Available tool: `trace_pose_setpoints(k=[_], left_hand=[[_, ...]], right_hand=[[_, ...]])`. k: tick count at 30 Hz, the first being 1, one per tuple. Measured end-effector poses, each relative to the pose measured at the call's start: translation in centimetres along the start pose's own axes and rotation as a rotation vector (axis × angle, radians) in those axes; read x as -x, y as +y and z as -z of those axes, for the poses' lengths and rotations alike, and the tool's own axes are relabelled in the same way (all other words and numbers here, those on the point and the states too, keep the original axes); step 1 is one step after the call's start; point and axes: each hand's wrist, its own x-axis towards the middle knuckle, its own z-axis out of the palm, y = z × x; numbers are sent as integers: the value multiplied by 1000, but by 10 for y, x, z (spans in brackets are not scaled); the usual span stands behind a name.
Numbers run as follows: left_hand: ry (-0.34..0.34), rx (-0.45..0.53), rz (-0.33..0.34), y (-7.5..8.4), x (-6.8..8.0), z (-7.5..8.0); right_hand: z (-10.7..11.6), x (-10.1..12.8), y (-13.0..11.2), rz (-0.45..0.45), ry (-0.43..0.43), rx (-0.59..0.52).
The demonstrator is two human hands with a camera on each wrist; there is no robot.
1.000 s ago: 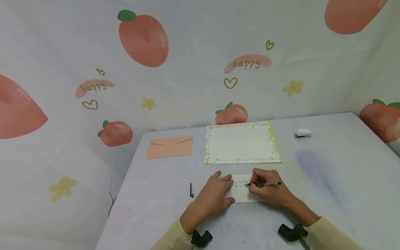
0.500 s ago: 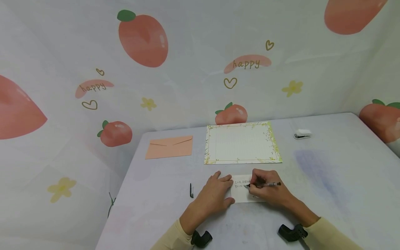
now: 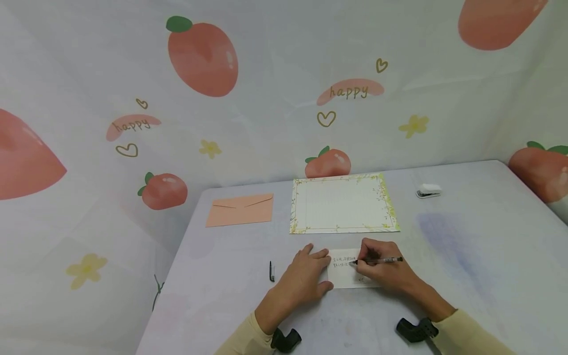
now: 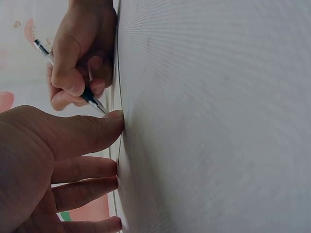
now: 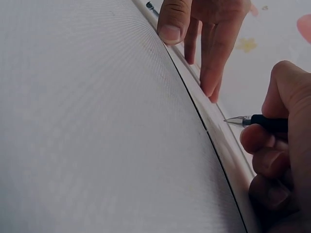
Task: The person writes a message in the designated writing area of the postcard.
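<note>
Two hands of mine work close in front of me on the pale table point(image 3: 466, 256). My left hand point(image 3: 306, 276) lies flat, fingers straight and slightly spread, pressing down on the left edge of a small white card point(image 3: 343, 276); in the left wrist view the thumb point(image 4: 92, 128) and the fingertips sit right against the card's edge. My right hand point(image 3: 383, 271) is curled round a black pen point(image 3: 381, 260), pinching it between thumb and forefingers, with the other fingers tucked under. The pen's tip rests at the second of two short handwritten lines near the card's top edge; I cannot read them. In the right wrist view the pen's metal point point(image 5: 233, 120) stands just over the card, and my left fingers point(image 5: 209, 53) lie beyond it.

Just left of my left hand, apart from it, lies the black pen cap point(image 3: 271, 270). Further back, past the card, a sheet of letter paper point(image 3: 343, 203) with a green and yellow flowered border lies flat. To its left, near the far left corner of the table, is a peach-coloured envelope point(image 3: 240, 209), flap side up. Off to the right, well apart, sits a small white stapler point(image 3: 429, 190). Behind the table hangs a backdrop point(image 3: 266, 98) printed with peaches, hearts, yellow flowers and the word "happy".
</note>
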Motion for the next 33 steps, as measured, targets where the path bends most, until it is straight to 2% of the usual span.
trace_pose_setpoints(k=[6, 15, 22, 33], left_hand=[[-2, -4, 0, 0, 0, 0], [-5, 4, 1, 0, 0, -1], [-1, -3, -5, 0, -1, -1], [-4, -3, 1, 0, -1, -2]], right_hand=[[-2, 0, -5, -8, -4, 27], [4, -4, -35, -1, 10, -2], [0, 1, 0, 8, 0, 29], [0, 0, -1, 10, 1, 35]])
